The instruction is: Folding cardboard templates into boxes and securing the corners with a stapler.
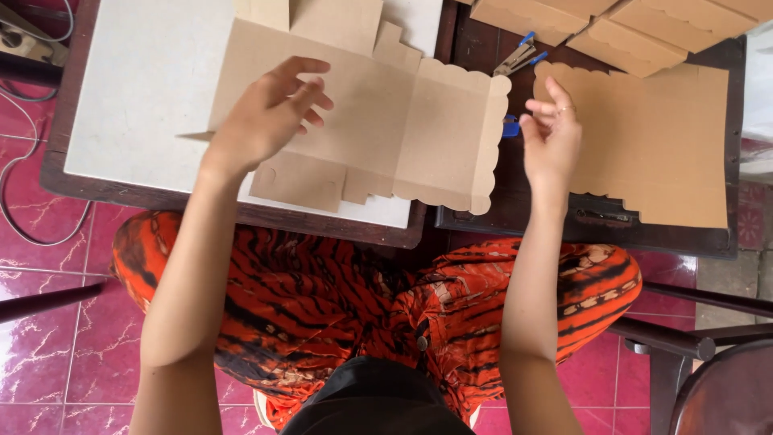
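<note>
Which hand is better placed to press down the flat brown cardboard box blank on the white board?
Left, probably. The left hand hovers directly over the flat brown cardboard box blank, fingers spread. The right hand is raised beyond the blank's scalloped edge, over the dark wooden table.

The floor (48, 338) has glossy magenta tiles with white veins, seen at the lower left and right of the frame. A dark wooden table (97, 189) with a pale top fills the upper part. A dark chair (717, 387) stands at the lower right, and a grey cable (12, 193) lies at the left edge.

Flat cardboard blank (378, 113) covering near table (137, 89); bare strip lying left; stapler (515, 58) and cardboard stack (636, 32) crowding far right.
</note>
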